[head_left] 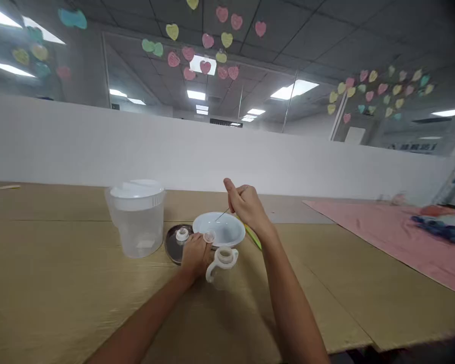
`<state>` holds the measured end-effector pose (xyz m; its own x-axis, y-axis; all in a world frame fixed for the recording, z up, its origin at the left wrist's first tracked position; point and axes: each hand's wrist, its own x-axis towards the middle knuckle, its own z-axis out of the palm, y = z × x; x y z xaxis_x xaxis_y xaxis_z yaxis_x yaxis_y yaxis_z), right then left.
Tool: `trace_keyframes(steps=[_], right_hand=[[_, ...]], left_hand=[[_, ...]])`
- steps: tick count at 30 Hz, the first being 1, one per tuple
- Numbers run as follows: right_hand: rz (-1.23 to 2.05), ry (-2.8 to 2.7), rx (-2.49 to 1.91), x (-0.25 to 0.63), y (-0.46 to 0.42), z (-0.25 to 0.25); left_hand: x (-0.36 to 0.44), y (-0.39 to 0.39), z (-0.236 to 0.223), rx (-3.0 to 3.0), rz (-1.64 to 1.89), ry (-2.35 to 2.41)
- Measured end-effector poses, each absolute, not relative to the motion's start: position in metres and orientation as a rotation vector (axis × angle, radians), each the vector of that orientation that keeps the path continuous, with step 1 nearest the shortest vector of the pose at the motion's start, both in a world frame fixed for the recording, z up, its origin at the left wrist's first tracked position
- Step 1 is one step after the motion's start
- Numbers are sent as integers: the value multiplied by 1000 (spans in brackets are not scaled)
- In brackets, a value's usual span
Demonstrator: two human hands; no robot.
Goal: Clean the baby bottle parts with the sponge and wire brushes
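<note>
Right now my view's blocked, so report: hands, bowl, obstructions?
Right hand up, pinching thin stick over white bowl. Left hand low, holding small clear piece by bowl's rim. Handled container close beside left hand.

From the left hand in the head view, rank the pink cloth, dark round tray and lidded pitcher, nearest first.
1. Dark round tray: just left of the left hand.
2. Lidded pitcher: farther left.
3. Pink cloth: well off to the right.
</note>
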<state>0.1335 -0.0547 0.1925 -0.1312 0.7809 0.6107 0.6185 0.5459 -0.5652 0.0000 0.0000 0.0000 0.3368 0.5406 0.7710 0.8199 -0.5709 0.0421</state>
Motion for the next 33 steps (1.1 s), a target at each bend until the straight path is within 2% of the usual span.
trace_keyframes(steps=[6, 11, 25, 33], right_hand=[[232, -2053, -1118, 117, -62, 186], [73, -2286, -1222, 102, -49, 171], [-29, -2155, -1380, 104, -52, 183], [173, -2196, -1260, 105, -62, 184]], left_hand=[[0, 0, 0, -2269, -1134, -1207], [0, -10, 10, -2317, -1219, -1231], [0, -4, 4, -2256, -1165, -1214], [-1, -5, 4, -2256, -1102, -1214]])
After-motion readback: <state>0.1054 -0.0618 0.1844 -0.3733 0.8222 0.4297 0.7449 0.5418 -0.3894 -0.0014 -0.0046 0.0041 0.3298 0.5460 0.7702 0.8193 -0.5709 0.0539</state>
